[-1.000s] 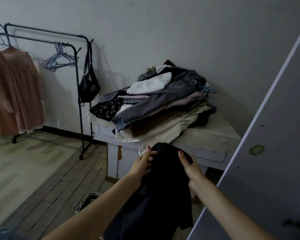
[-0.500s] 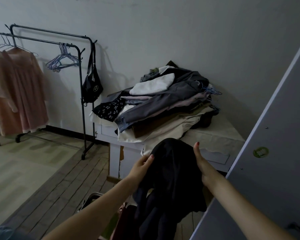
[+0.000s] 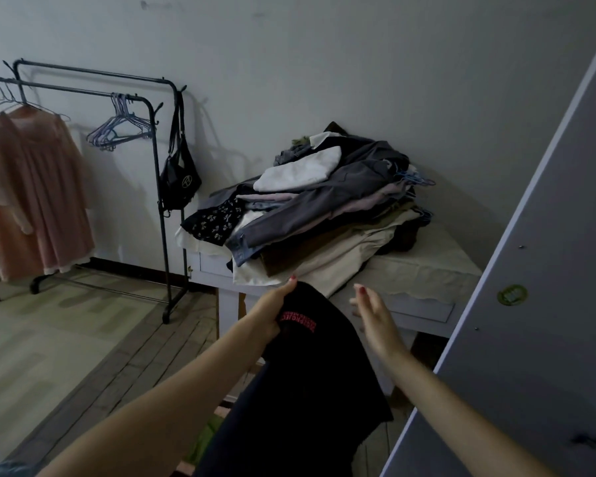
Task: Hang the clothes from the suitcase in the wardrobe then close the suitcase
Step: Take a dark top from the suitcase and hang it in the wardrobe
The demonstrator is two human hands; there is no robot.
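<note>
The right hand (image 3: 375, 316) has just let go, fingers spread, so only the left hand (image 3: 272, 313) grips the black garment (image 3: 310, 373), near the table; probably a hanger comes next.

Left hand (image 3: 272, 313) grips black garment (image 3: 310, 366); right hand (image 3: 375, 320) open beside it.

A single wide-angle view comes from the person's head, looking forward and somewhat down along both forearms, so the hands, the left hand (image 3: 272, 309) and the right hand (image 3: 375, 315), sit close in the lower middle. Beyond them it faces a desk (image 3: 424, 270) against the wall (image 3: 324, 63), with a clothes rack (image 3: 159, 187) farther off at the left. A grey panel (image 3: 547, 304) stands very near along the right edge, and straight lines bend towards the frame's borders.
</note>
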